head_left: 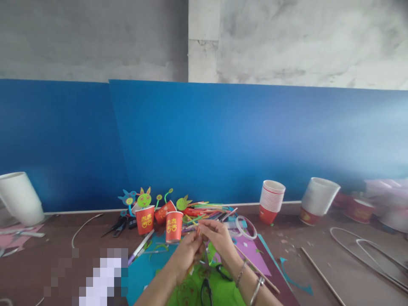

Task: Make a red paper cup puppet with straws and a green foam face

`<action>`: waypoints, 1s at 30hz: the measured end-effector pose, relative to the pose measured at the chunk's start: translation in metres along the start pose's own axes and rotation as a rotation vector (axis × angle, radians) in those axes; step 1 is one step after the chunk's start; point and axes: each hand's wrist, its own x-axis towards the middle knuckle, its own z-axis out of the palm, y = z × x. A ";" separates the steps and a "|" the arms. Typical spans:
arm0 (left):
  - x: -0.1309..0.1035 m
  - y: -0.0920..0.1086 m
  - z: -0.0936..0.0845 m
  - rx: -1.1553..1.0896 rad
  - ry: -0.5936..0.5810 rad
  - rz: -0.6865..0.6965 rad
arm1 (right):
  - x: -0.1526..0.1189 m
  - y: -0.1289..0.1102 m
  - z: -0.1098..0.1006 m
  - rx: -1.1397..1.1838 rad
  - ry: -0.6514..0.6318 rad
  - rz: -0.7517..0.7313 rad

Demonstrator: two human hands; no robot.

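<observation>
**With fingers (208, 225) pinched together on a small orange piece (198, 231)**

Bent and drawn in on both the left hand (188, 251) and the right hand (219, 239), nearly tip to tip, clamped on the piece; cannot tell how firmly. Lies between the fingertips, above the green paper (225, 294) and near the 3 red cups (174, 227). Shows only as a fleck of orange, with the rest hidden behind knuckles. Cannot be named for certain; might be part of a drinking straw, to go by the straws (204, 210) heaped just beyond.

Seems very light, with almost no weight to fight. If plastic and hollow, expect springiness along the length, easy crushing at the middle and a slightly slick skin. If paper, expect softness, quick creasing and a risk of tearing at any narrow neck. Best taken near 1 end between thumb and forefinger, pressing lightly, and steadied by the other hand close to the same spot rather than far along. Avoid squeezing flat. Mind the scissors (206, 293) below, lying with 2 black handles between the forearms.
</observation>
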 end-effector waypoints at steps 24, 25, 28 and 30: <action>-0.015 -0.007 -0.045 -0.159 0.299 0.262 | -0.018 0.009 0.001 -0.229 -0.227 -0.220; -0.017 -0.006 -0.042 -0.140 0.290 0.268 | -0.020 0.009 0.002 -0.268 -0.213 -0.257; -0.024 0.000 -0.033 -0.090 0.267 0.257 | -0.026 0.004 0.007 -0.181 -0.220 -0.263; -0.027 0.005 -0.030 -0.086 0.279 0.256 | -0.028 -0.001 0.010 0.051 -0.264 -0.132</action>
